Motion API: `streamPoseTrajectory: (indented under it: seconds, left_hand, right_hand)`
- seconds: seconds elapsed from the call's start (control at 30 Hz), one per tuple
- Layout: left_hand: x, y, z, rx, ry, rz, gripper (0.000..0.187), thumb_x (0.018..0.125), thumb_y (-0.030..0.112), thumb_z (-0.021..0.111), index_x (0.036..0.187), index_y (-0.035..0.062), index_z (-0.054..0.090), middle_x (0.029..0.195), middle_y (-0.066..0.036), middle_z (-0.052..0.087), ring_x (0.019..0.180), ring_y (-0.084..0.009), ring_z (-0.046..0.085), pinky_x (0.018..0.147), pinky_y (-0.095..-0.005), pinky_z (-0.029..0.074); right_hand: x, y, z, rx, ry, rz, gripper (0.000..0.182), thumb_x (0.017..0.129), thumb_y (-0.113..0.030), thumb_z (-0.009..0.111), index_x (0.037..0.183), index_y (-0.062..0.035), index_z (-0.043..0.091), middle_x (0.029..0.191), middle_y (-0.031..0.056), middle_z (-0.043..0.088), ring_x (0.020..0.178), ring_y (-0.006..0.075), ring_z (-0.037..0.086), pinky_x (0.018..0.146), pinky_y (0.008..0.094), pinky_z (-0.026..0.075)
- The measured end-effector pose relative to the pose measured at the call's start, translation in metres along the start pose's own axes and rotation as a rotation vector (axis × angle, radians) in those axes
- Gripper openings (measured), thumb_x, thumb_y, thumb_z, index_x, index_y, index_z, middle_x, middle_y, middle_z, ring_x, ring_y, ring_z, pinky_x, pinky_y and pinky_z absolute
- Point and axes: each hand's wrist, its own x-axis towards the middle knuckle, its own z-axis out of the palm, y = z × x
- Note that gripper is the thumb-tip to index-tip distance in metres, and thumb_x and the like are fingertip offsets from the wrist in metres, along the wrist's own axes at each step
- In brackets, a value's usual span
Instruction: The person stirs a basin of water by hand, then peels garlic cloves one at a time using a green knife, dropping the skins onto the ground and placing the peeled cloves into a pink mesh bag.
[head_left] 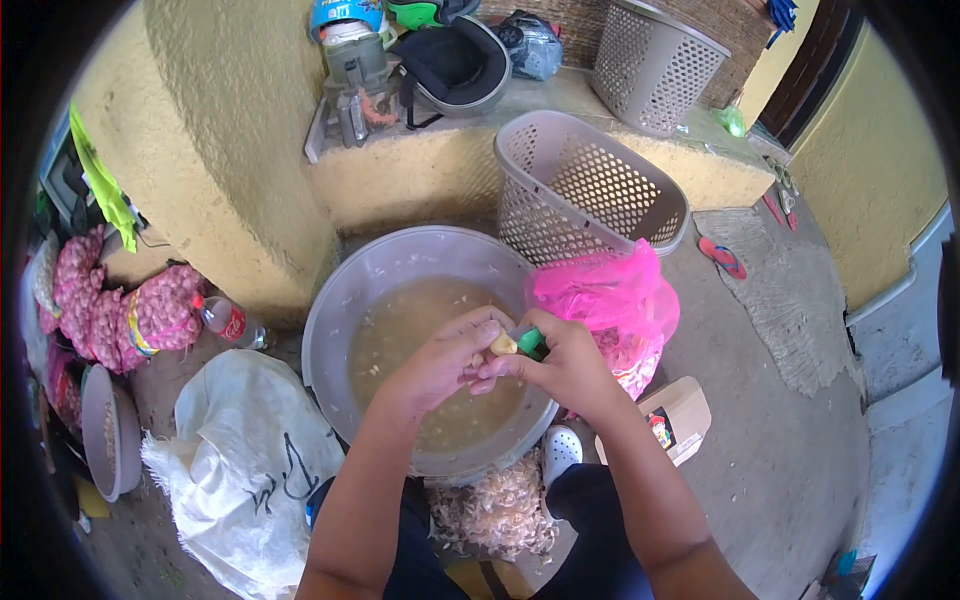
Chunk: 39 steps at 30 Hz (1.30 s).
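Note:
My left hand (448, 358) is closed on a pale peeled garlic clove (503, 345), held up between the fingers. My right hand (572, 362) grips a small knife by its green handle (532, 344), close beside the clove; the blade is mostly hidden. Both hands meet above a large grey basin (328, 300). Cloudy water (400, 320) fills much of it, with pale bits afloat. Below the basin, between my feet, lies a heap of dry garlic skins (495, 512).
A pink plastic bag (610, 300) and a perforated basket (590, 190) stand right of the basin. A white sack (255, 430) lies at left, near a cola bottle (232, 322) and net bags of garlic (160, 310). An open cardboard box (665, 420) sits at right. Behind runs a ledge (420, 180).

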Motion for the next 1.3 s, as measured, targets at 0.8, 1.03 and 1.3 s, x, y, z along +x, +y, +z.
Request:
streamPoseTrajectory:
  seconds: [0.8,1.03,1.3]
  left_hand:
    - [0.008,-0.006,0.017,-0.169,0.371,0.038,0.02,0.091,0.023,0.038,0.089,0.0067,0.048,0.07,0.001,0.045,0.058,-0.0057,0.039,0.048,-0.0198,0.032]
    - [0.013,-0.015,-0.008,-0.352,0.24,0.202,0.019,0.088,0.025,0.045,0.091,0.0071,0.051,0.076,0.0,0.049,0.059,-0.007,0.041,0.049,-0.0204,0.033]
    - [0.011,-0.01,0.003,-0.314,0.253,0.093,0.018,0.088,0.022,0.047,0.092,0.0059,0.052,0.076,-0.001,0.051,0.059,-0.0053,0.042,0.046,-0.0176,0.034]
  right_hand:
    - [0.005,0.008,0.018,-0.447,0.148,-0.082,0.043,0.075,-0.045,0.058,0.077,-0.0018,0.054,0.059,0.017,0.056,0.057,0.0329,0.057,0.051,0.0397,0.045]
    - [0.004,0.014,0.02,-0.322,0.103,0.039,0.038,0.075,-0.04,0.061,0.08,-0.0028,0.055,0.06,0.0157,0.056,0.057,0.0316,0.057,0.052,0.0372,0.045]
    - [0.008,0.008,0.019,0.003,0.38,-0.161,0.021,0.07,-0.009,0.067,0.089,-0.003,0.058,0.078,0.0103,0.059,0.072,0.0199,0.059,0.063,0.0285,0.046]
